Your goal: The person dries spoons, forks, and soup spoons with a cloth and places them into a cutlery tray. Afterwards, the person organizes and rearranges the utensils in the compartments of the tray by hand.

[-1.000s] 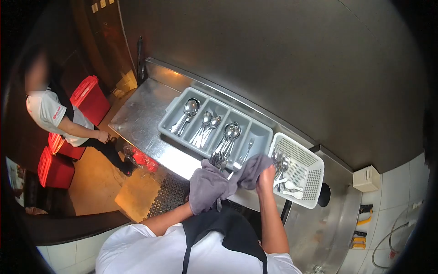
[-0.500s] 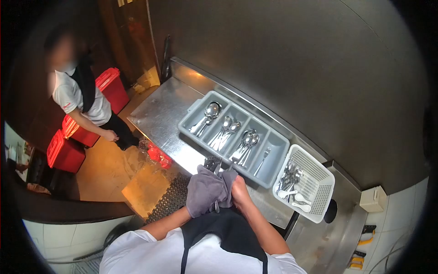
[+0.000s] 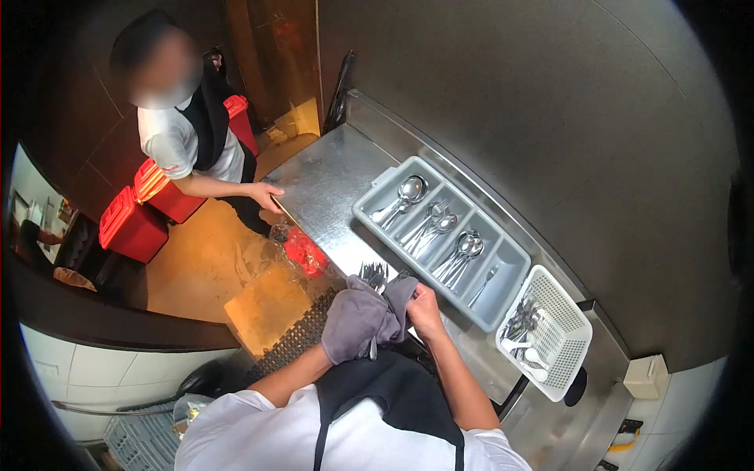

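Note:
A grey cloth (image 3: 357, 318) covers most of my left hand (image 3: 323, 357), which is wrapped round a bundle of forks (image 3: 375, 275) through the fabric. Fork tines stick out above the cloth and a handle end shows below it. My right hand (image 3: 426, 312) pinches the cloth's right side; whether a utensil is inside that fold is hidden. Just beyond is a grey cutlery tray (image 3: 514, 286) with spoons (image 3: 412, 190) in the far left compartment. Spoons with a fork and more spoons (image 3: 465, 251) fill the middle ones, and a single fork (image 3: 484, 284) lies at the right.
A white perforated basket (image 3: 569, 334) right of the tray holds metal cutlery and white spoons. Everything stands on a steel counter (image 3: 326, 177) against a dark wall. A co-worker's hand (image 3: 265, 195) touches the counter's left edge; red bins (image 3: 133, 224) stand behind.
The view has shifted, so the counter sits farther right and lower. The co-worker has come nearer, hand now at the counter edge. More fork tines show above the cloth; my right hand pulls its side outward.

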Action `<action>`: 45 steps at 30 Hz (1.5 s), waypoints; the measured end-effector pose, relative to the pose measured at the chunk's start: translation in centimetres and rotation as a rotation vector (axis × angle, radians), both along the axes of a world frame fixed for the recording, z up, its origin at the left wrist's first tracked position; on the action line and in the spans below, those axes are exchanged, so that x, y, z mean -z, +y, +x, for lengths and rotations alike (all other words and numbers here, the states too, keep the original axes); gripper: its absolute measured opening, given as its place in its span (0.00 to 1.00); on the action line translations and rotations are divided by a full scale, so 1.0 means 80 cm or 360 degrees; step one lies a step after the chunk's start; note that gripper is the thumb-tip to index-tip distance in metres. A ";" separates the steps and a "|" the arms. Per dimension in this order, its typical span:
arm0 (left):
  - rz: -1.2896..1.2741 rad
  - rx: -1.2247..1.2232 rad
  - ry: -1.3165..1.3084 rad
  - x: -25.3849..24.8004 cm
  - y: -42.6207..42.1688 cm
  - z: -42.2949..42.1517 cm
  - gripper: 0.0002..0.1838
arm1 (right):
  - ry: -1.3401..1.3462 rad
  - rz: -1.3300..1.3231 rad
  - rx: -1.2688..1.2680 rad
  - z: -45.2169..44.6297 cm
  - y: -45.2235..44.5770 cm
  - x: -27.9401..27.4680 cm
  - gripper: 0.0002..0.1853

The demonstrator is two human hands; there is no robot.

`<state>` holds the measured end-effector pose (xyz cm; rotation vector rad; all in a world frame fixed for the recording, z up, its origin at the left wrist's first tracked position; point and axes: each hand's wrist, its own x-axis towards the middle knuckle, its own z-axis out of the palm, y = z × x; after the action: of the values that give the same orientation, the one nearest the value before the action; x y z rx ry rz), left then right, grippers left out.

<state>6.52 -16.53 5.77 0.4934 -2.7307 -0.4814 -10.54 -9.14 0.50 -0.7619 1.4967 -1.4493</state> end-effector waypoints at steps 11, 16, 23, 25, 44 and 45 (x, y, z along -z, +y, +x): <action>-0.0140 -0.0292 -0.0316 0.027 -0.002 0.002 0.06 | -0.0197 -0.0084 0.0704 -0.025 -0.010 -0.001 0.11; 0.0900 0.0146 0.0078 -0.035 -0.021 -0.011 0.03 | -0.0329 0.0064 0.0384 0.034 0.011 0.016 0.10; 0.0208 0.0326 0.0236 0.018 -0.007 -0.056 0.02 | -0.0473 -0.0084 0.0822 -0.010 0.037 -0.032 0.10; 0.0204 0.0394 0.0325 0.013 -0.006 -0.068 0.03 | -0.0226 0.0045 0.0805 0.013 0.045 -0.007 0.12; -0.0123 0.0504 0.0004 0.039 0.007 -0.117 0.04 | -0.0414 -0.0156 0.0552 -0.069 0.079 -0.002 0.15; -0.0263 0.0445 -0.0085 0.018 0.009 -0.113 0.05 | -0.0364 -0.0140 0.0598 -0.067 0.076 -0.004 0.15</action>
<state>-2.51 -15.82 4.32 0.0832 -2.8734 -0.3077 -15.88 -3.03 0.79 -0.3584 1.4555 -1.8244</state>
